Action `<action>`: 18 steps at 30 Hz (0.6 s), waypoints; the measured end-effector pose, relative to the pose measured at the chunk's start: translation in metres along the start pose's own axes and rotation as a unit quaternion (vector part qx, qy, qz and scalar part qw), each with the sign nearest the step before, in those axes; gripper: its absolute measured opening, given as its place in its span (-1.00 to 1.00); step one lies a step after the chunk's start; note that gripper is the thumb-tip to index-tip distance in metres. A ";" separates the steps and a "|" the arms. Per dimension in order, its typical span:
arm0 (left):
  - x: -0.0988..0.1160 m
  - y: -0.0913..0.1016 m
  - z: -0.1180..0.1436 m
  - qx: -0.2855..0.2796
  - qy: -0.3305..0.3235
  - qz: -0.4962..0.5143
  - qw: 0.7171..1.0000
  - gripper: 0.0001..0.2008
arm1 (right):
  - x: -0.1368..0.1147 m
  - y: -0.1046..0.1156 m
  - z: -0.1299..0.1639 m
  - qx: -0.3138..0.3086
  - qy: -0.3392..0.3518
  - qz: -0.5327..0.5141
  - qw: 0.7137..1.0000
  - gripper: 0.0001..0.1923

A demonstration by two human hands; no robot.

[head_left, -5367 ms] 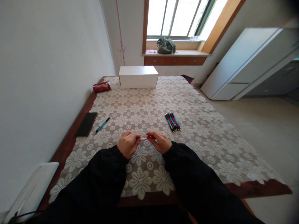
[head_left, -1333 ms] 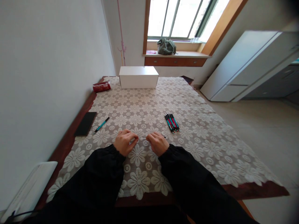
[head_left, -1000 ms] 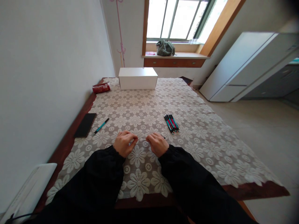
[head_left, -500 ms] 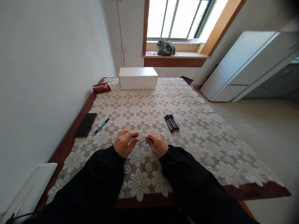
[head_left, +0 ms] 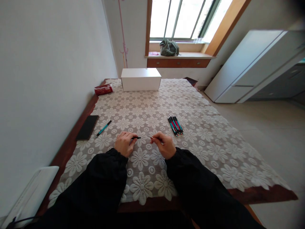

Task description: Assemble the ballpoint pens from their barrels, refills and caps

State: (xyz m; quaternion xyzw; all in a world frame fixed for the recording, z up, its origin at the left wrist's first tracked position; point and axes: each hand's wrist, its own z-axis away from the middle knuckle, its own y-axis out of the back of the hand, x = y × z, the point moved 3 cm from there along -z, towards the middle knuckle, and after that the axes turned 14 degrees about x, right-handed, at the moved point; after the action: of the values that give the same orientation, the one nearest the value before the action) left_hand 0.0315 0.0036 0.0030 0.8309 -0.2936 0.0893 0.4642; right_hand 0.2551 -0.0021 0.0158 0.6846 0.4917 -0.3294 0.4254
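Note:
Between the thumb and fingers of my left hand [head_left: 124,143] is a slim black pen part [head_left: 136,137], its end pointing right. My right hand [head_left: 165,145] pinches a small thin silvery pen piece [head_left: 150,136] that points left. A short gap separates the two parts, and my fingers hide most of each. Both hands are low over the tablecloth [head_left: 140,159]. Left of my left hand lies a teal and black pen barrel [head_left: 104,128]. Beyond my right hand, several assembled-looking pens [head_left: 175,125] in black, teal and pink lie side by side.
A dark flat phone-like slab [head_left: 87,128] lies near the table's left edge. At the far end stand a white box [head_left: 141,80] and a red packet [head_left: 103,89]. The wall runs along the left side; a white object [head_left: 39,187] is at the near left.
My hands have drawn apart, the right one moving slightly right. The thin piece that spanned them is now separated from the black part, leaving a gap.

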 end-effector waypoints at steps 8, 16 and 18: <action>0.015 0.015 -0.004 0.103 -0.052 0.096 0.989 -0.84 | 0.010 -0.003 -0.001 -0.023 0.113 0.123 0.986 -0.84; 0.017 0.015 -0.002 0.096 -0.062 0.105 0.988 -0.85 | 0.012 -0.003 0.000 -0.026 0.143 0.141 0.979 -0.85; 0.018 0.015 -0.002 0.096 -0.066 0.108 0.987 -0.84 | 0.012 -0.003 0.000 -0.025 0.145 0.145 0.979 -0.84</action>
State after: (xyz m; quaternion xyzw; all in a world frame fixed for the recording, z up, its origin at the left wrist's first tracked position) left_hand 0.0378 -0.0079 0.0222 0.8391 -0.4016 0.1121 0.3493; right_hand 0.2553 0.0029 0.0045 0.7780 0.4519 -0.1494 0.4101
